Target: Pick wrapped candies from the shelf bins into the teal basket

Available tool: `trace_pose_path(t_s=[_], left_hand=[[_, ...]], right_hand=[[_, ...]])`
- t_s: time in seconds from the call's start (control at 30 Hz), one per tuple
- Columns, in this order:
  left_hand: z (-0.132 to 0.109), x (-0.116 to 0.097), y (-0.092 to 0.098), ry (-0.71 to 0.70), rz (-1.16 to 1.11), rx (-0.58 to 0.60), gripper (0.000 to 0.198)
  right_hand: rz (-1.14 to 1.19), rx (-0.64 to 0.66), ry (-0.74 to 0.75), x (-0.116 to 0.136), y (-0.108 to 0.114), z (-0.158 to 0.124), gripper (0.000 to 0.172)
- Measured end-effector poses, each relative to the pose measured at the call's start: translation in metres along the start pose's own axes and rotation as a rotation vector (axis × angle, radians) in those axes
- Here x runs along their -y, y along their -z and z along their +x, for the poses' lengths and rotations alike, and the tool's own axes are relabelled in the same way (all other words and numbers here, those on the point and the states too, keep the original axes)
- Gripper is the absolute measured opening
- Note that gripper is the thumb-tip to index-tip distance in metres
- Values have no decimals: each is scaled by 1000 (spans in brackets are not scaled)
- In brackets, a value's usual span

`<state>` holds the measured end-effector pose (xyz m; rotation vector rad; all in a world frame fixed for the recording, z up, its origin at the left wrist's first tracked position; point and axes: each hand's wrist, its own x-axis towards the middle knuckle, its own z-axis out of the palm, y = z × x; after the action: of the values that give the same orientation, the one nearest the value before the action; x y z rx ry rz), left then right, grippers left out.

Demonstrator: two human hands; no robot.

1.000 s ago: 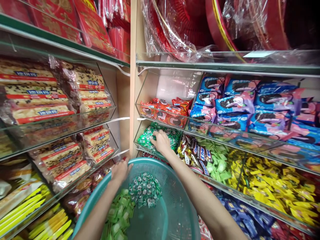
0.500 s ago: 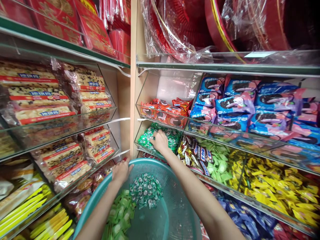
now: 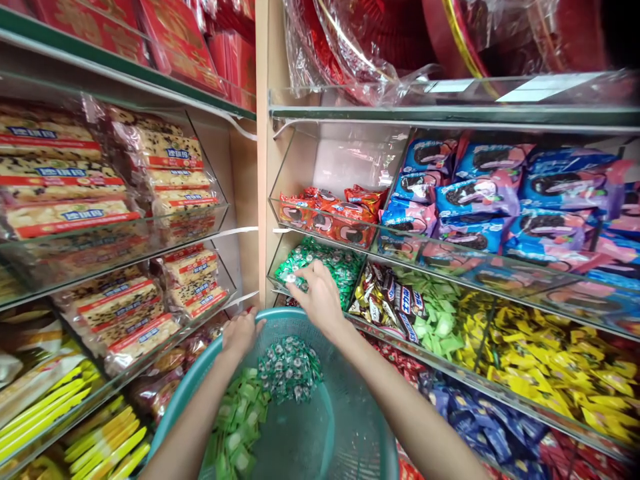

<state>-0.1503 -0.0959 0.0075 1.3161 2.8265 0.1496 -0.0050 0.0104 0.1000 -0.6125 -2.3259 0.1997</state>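
My right hand [image 3: 319, 293] is in front of the bin of green-wrapped candies [image 3: 335, 257], its thumb and forefinger pinched on one small green-and-white candy [image 3: 291, 278]. Below it is a teal plastic basket [image 3: 193, 377], tilted toward the shelves. My left hand [image 3: 243, 330] grips the basket's far left rim, fingers curled over the edge. Inside the basket lie a pile of green-and-silver wrapped candies [image 3: 290, 369] and, to its left, a heap of light green packets [image 3: 237, 423].
Glass shelf bins surround the basket: red packets [image 3: 330, 217] above, chocolate bars [image 3: 383, 297], light green packets [image 3: 435, 310] and yellow packets [image 3: 540, 353] to the right. Blue cookie packs [image 3: 475, 193] fill the upper right. Puffed snack bars [image 3: 70, 177] line the left, beside a wooden post [image 3: 263, 167].
My right hand has come back and down from the green candies, with one candy now between its fingertips. My left hand stays on the rim. The view has shifted slightly.
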Motion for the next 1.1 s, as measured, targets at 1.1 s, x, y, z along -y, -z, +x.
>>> trace_pose_path(t_s=[1.1], left_hand=[[-2,5,-2,-2,18,-19,38]], right_hand=[[21,376,85,-13,-55,-83,28]])
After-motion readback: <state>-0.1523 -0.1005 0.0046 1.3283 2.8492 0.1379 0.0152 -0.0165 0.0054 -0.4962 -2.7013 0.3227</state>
